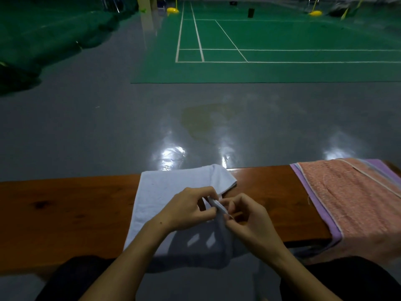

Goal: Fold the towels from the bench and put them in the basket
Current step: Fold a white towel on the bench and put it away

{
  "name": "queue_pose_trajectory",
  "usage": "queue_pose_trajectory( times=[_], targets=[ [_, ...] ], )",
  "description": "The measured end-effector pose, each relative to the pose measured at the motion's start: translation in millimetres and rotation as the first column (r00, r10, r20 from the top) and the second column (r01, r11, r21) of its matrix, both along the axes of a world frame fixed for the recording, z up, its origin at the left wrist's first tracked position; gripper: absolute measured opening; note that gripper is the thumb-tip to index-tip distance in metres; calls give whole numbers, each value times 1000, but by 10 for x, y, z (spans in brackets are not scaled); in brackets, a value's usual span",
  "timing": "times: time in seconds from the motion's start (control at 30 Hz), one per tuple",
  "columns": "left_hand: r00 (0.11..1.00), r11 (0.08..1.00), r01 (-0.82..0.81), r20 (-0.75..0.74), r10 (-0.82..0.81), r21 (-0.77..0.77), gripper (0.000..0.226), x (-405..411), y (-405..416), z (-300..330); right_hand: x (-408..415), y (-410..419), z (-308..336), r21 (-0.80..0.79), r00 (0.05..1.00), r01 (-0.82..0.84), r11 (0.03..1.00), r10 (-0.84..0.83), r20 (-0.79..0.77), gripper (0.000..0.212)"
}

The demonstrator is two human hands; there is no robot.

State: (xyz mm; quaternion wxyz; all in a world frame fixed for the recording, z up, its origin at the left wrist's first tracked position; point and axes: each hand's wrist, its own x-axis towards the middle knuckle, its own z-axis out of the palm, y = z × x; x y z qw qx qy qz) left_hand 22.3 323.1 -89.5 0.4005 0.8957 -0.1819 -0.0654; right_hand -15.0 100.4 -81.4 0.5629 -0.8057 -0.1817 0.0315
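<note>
A pale blue towel [156, 198] lies across the wooden bench [65, 213] in front of me, its near end hanging over the front edge. My left hand [191, 208] and my right hand [245, 218] meet over its right side. Both pinch the same raised edge of the towel between thumb and fingers. The towel's far right corner is folded back over itself. A pink towel [347, 203] lies spread over a purple towel [314, 205] at the bench's right end. No basket is in view.
A shiny grey floor [108, 127] stretches beyond the bench to a green badminton court [282, 40] with white lines. Dark green netting is heaped at the far left. My dark-clad knees sit below the bench's front edge.
</note>
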Motion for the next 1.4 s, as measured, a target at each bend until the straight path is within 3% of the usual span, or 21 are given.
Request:
queue_pose_trajectory(
  times=[0.2, 0.3, 0.4, 0.73, 0.87, 1.07, 1.2, 1.4],
  targets=[
    [999, 994, -46, 18, 48, -102, 9, -3, 139, 38, 99, -187, 46, -175, 964, -167, 970, 122, -238, 36],
    [995, 978, -93, 8, 97, -187, 10, -24, 176, 102, 114, -285, 77, -204, 932, -238, 950, 164, -322, 28],
    [992, 957, -123, -24, 121, -264, 11, -34, 230, 178, 141, -323, 108, -246, 952, -201, 948, 131, -276, 13],
    [976, 854, -195, -184, 119, -482, 28, -149, 334, 349, 271, -245, 17, -282, 978, -109, 953, 53, -201, 7],
    [972, 809, -207, -207, 108, -550, 19, -171, 366, 380, 323, -159, -26, -267, 984, -64, 962, 16, -179, 6],
    [975, 677, -191, -219, 46, -711, 7, -154, 411, 432, 358, 73, -75, -104, 994, 92, 990, -97, -41, 5],
    [966, 542, -211, -257, -10, -814, 16, -117, 466, 433, 357, 238, -62, 105, 991, 82, 991, -70, -113, 8],
    [962, 523, -235, -274, 3, -819, 21, -103, 505, 425, 389, 421, -44, 360, 982, 127, 924, -67, -175, 10]
  ],
)
